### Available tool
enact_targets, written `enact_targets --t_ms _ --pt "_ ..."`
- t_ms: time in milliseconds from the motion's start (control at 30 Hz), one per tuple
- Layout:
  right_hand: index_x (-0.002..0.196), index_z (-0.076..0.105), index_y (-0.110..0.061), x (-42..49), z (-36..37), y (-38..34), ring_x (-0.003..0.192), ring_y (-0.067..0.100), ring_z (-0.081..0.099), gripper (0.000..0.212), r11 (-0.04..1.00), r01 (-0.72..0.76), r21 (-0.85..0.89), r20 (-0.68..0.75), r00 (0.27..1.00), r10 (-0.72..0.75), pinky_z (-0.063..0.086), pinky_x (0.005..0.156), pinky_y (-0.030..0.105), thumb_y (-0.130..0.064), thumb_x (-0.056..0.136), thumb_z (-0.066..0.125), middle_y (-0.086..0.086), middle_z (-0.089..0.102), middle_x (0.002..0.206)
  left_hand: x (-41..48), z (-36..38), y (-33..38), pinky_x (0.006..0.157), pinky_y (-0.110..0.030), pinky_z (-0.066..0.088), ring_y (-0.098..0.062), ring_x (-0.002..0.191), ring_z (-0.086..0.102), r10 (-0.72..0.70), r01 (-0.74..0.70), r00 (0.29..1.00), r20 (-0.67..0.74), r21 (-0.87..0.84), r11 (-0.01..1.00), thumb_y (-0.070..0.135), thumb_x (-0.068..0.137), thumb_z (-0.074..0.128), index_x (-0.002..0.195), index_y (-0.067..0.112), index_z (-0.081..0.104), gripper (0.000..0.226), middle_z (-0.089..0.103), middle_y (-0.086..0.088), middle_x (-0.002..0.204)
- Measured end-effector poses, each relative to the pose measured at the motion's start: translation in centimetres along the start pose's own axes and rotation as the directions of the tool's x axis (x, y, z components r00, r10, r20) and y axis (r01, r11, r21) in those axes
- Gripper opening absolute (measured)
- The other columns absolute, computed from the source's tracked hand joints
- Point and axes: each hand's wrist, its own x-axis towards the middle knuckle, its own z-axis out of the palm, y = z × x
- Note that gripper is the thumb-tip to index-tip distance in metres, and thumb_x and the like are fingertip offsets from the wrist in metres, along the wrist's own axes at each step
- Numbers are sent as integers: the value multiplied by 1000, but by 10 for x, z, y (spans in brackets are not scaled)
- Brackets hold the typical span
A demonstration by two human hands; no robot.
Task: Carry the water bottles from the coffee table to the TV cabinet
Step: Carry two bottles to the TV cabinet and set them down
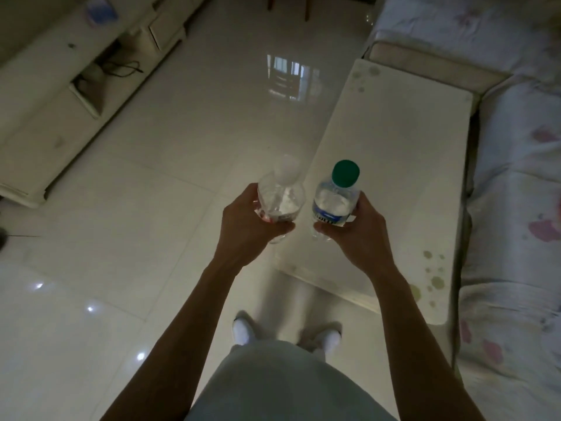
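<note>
a white-capped bottle (280,196) is being gripped by the left hand (243,226) left of the bench (394,165), a green-capped bottle (334,205) by the right hand (355,229) over the bench's left edge. both should be kept upright while being carried to the tv cabinet (45,117), well left of the bench.

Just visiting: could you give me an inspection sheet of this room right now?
Surface: coffee table, white, spotted marks at two corners.
Job's things: white-cap bottle in left hand, green-cap bottle in right hand, caps up.
Clutter: blurred blue item on TV cabinet.
Grips: each hand curled round its bottle.
Cables: dark cable in the cabinet's open shelf.
Surroundings: glossy tiled floor; flowered sofa beside the table.
</note>
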Motion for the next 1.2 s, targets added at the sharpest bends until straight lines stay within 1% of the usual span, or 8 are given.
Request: enact_targets --t_ms 100,300,433,533,700,800,1000,1200 --pt "121 55 -14 3 30 -28 95 16 66 67 1000 18 -21 21 1000 -18 50 79 19 -32 65 88 1 69 110 -1 -43 -12 81 -15 46 -9 97 61 -4 4 999 -38 4 1000 23 60 89 124 17 57 72 65 10 109" --pt "121 56 -12 18 76 -77 95 18 67 66 997 68 -47 77 995 -64 53 83 25 -33 66 87 1 69 109 0 -109 -29 87 -25 45 -12 98 61 -34 42 993 -113 72 996 27 63 88 123 15 58 68 68 1 114" --pt "122 57 -12 32 104 -107 91 11 63 66 990 129 -49 115 986 -123 43 75 7 -32 67 87 0 69 108 4 -142 -35 93 -36 50 -19 102 64 -39 58 979 -202 86 995 29 63 87 121 13 59 67 69 -2 114" --pt "123 56 -13 45 122 -124 91 11 64 67 985 169 -34 161 974 -161 41 74 5 -34 67 86 -1 69 108 11 -159 -41 93 -41 52 -19 102 64 -60 77 966 -250 57 995 30 60 88 122 15 59 70 69 0 113" --pt "121 56 -18 73 144 -144 87 5 61 64 983 185 6 220 958 -182 44 77 5 -34 67 86 -9 66 102 28 -175 -47 91 -37 53 -17 100 65 -75 89 948 -311 32 995 29 61 88 121 16 60 68 70 1 112" --pt "120 56 -19 96 155 -151 83 0 59 62 984 177 29 259 949 -179 42 72 -2 -30 67 87 -10 64 100 45 -183 -49 89 -32 51 -18 102 64 -79 99 942 -325 48 994 28 63 87 122 16 59 66 69 -1 114" --pt "119 57 -16 162 172 -159 91 11 64 60 978 202 54 308 928 -209 41 73 2 -31 68 86 -4 68 103 104 -193 -46 84 -27 48 -17 98 65 -107 139 921 -375 61 988 30 60 88 119 19 61 66 70 1 111" --pt "117 57 -15 239 172 -169 85 7 61 57 968 239 77 294 922 -251 39 68 -4 -28 70 85 -9 64 96 176 -198 -22 84 -27 48 -16 98 65 -106 150 907 -408 78 986 31 61 88 118 18 60 65 70 0 112"
